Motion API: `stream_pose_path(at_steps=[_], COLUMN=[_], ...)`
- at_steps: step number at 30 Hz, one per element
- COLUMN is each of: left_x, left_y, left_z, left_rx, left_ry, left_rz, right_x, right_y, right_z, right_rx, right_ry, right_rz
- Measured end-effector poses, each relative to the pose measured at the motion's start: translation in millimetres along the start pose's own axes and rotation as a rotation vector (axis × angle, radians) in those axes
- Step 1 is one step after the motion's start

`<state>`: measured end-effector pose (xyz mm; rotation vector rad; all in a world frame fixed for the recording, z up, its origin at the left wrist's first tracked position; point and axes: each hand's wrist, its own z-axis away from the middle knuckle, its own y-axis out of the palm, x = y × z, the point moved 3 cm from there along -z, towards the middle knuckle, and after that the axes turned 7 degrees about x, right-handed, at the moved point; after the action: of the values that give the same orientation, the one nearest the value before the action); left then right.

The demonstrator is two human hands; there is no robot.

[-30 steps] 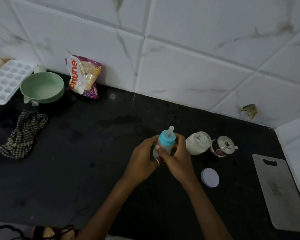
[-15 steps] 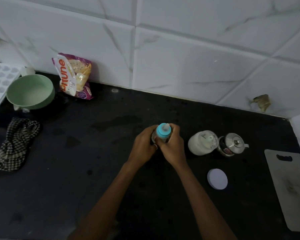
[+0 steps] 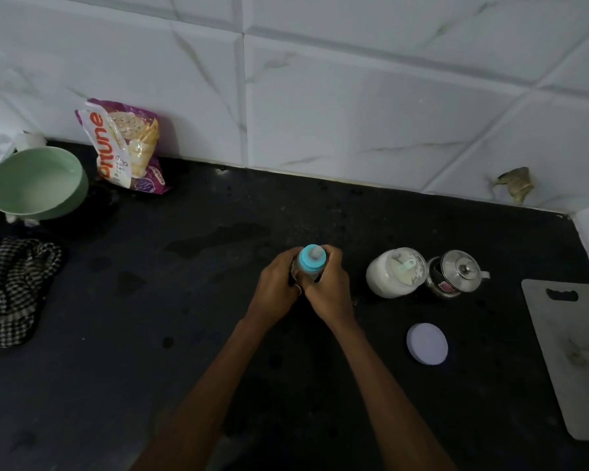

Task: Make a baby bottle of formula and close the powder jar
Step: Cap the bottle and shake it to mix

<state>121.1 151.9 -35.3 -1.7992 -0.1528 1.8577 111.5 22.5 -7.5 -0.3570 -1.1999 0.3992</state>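
A baby bottle with a blue cap ring and clear teat stands upright on the black counter, seen from above. My left hand wraps its left side and my right hand its right side, so the body is mostly hidden. To the right stands the open powder jar, full of white powder with a pale green scoop lying in it. Its round white lid lies flat on the counter nearer me, apart from the jar.
A small glass pot with a steel lid touches the jar's right side. A grey cutting board lies far right. At left are a green bowl, a snack bag against the tiled wall, and a checked cloth.
The bottle has gone from tilted and held up to upright and low on the counter, both hands still around it. The camera has shifted so everything sits lower and further left.
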Motion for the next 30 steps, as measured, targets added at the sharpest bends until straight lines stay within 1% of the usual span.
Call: stream_pose_path(at_steps=[4,11,15,18,22,26,30], left_x=[4,11,12,6,5,7,-3], left_y=[4,7,7,7,8,8,22], left_z=[0,8,9,7,8,24,56], left_rx=[0.005,0.033,0.022,0.009,-0.003,-0.067,-0.155], left_ry=[-0.035,-0.152,-0.144,-0.127,-0.146,-0.255,-0.34], left_rz=[0.001,0.015,0.027,0.032,-0.016,-0.034,-0.023], right_x=[-1,-8,-11,-11,-8,-17,-31], right_y=[1,-6,-14,-17,-21,-33,-61], right_z=[1,10,15,17,17,28,45], right_rx=[0.007,0.003,0.001,0.031,0.052,0.085,0.075], right_ry=[-0.001,0.023,0.019,0.021,0.004,0.002,-0.014], right_rz=[0.02,0.068,0.109,0.114,0.105,0.08,0.051])
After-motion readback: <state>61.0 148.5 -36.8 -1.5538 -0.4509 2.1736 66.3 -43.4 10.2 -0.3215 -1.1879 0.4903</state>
